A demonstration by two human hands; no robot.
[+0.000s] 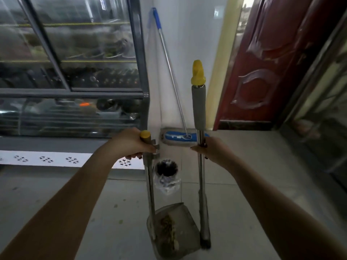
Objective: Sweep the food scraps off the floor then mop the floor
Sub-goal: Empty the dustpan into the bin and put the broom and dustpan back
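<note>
Down in the head view, the left hand (135, 145) had its fingers (134, 157) clenched round the dustpan handle (149, 177) just under its yellow cap, and the right hand (210, 149) had its fingers clenched round the broom pole (200, 166) below the grey foam sleeve. Both tools stood nearly upright, side by side, near each other but apart. The dustpan (180, 218) sat at 6 o'clock on the tiled floor (253, 194), and a strip of yellow-brown food scraps (169, 229) lay inside it, along its left half. The broom head (205, 239) rested just beside the pan's right edge. A few small scraps (120, 212) lay loose on the floor at 8 o'clock from the pan. Beyond the pan, between the two poles, stood a small bin (166, 171) with a clear plastic liner; its inside looked dark and its contents could not be made out. At 12 o'clock a mop (185, 136) leaned into the white wall corner (187, 53), blue pad on the floor. A glass-fronted display cabinet (71, 72) closed the left side and a dark red door (262, 72) stood at 2 o'clock, leaving open floor to the right and at the lower left.
</note>
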